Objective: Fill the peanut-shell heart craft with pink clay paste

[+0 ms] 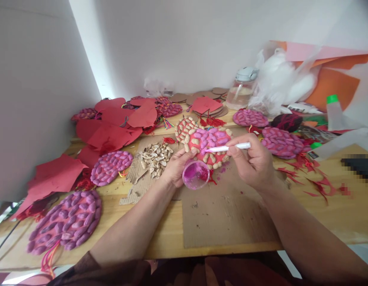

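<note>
My right hand pinches a thin white brush, its tip on the purple-painted peanut shells of a round red disc. Part of the disc's shells are still bare tan. My left hand rests its fingertips on the disc's near left edge. Just in front of it, by the wrist, a small clear cup of magenta paint stands on brown cardboard.
Finished purple shell discs lie at the left and right. A pile of loose peanut shells, red paper sheets, a clear jar, white plastic bags and red scraps crowd the wooden table.
</note>
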The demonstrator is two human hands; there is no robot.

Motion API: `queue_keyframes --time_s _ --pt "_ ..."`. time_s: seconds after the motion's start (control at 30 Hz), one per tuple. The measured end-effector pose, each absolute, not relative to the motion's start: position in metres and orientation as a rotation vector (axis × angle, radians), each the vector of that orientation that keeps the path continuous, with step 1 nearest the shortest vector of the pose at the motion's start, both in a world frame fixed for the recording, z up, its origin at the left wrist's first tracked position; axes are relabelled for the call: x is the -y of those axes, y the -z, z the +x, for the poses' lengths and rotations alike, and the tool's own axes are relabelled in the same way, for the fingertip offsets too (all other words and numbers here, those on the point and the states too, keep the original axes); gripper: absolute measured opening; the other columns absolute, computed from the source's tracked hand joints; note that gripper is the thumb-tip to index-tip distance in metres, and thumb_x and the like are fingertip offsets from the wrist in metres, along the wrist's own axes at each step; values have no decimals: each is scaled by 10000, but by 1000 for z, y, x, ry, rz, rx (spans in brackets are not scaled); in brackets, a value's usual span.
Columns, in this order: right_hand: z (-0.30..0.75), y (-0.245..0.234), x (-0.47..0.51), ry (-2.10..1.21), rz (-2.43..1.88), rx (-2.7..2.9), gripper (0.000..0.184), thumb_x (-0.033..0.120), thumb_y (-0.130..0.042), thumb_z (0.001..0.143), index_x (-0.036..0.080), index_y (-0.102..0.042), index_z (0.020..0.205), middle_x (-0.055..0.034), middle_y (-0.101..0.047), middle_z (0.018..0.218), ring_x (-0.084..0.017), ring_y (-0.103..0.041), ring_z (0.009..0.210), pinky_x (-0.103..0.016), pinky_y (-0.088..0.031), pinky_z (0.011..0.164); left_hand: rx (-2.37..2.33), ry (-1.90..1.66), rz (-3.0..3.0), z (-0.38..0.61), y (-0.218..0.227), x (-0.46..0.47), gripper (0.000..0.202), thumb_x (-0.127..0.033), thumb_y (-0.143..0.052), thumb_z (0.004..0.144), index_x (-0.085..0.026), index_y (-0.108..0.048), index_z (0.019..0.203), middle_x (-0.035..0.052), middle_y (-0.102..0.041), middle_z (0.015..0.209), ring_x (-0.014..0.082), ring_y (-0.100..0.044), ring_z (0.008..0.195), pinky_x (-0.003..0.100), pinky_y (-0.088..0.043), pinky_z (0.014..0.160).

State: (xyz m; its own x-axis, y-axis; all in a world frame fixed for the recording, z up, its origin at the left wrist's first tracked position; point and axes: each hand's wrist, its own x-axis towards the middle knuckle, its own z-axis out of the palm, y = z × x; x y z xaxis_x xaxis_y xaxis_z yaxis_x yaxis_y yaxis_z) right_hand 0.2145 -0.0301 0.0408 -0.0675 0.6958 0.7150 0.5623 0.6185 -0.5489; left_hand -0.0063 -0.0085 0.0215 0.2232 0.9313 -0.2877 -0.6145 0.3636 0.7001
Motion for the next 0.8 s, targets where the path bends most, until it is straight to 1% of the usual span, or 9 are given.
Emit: queue_keyframes --time_s 0.07,0.13,0.3,0.43,0.53,0.67,0.8 --pt "214 -41 29 -142 -1041 1710 114 372 -654 997 279 -685 1054 -54 -735 945 -264 -689 918 -433 -566 779 -754 -1135 505 -6 -20 8 249 -131 -906 739 -120 -780 954 85 -809 902 197 -769 762 365 -640 839" --pt "215 -41 28 -136 -1032 1678 118 375 -651 999 275 -681 1053 -55 -734 949 -258 -689 902 -429 -564 778 -746 -1133 511 -6 -19 8 270 -141 -918 729 -125 -785 964 88 -813 914 198 -769 763 363 -638 835" --pt "216 -39 27 -149 -1034 1709 120 375 -657 998 269 -683 1047 -49 -734 938 -249 -687 886 -418 -555 782 -721 -1126 494 -5 -17 7 246 -133 -923 718 -130 -783 920 80 -815 905 195 -773 768 355 -642 828" --pt "216 -40 27 -121 -1036 1696 101 349 -658 999 259 -681 1038 -54 -742 975 -251 -697 939 -411 -545 798 -737 -1114 506 -5 -17 8 287 -138 -940 702 -128 -775 937 80 -818 924 192 -773 767 343 -642 822" --pt "216 -41 27 -146 -1042 1678 107 347 -648 1006 251 -685 1036 -61 -745 990 -252 -702 967 -405 -540 809 -715 -1110 522 -5 -16 8 319 -156 -948 700 -134 -770 963 74 -818 926 193 -774 772 364 -643 866" --pt "218 -40 28 -154 -1092 1705 119 355 -650 1000 252 -686 1047 -64 -740 968 -254 -694 937 -395 -536 778 -701 -1123 541 -5 -16 8 369 -165 -947 708 -148 -774 1033 63 -819 934 195 -779 783 384 -642 905" --pt "219 -39 28 -126 -1111 1718 111 338 -643 1003 255 -676 1068 -58 -740 981 -245 -695 918 -377 -526 744 -718 -1124 564 -5 -16 8 361 -180 -944 721 -149 -778 1040 67 -820 920 204 -788 793 387 -647 909"
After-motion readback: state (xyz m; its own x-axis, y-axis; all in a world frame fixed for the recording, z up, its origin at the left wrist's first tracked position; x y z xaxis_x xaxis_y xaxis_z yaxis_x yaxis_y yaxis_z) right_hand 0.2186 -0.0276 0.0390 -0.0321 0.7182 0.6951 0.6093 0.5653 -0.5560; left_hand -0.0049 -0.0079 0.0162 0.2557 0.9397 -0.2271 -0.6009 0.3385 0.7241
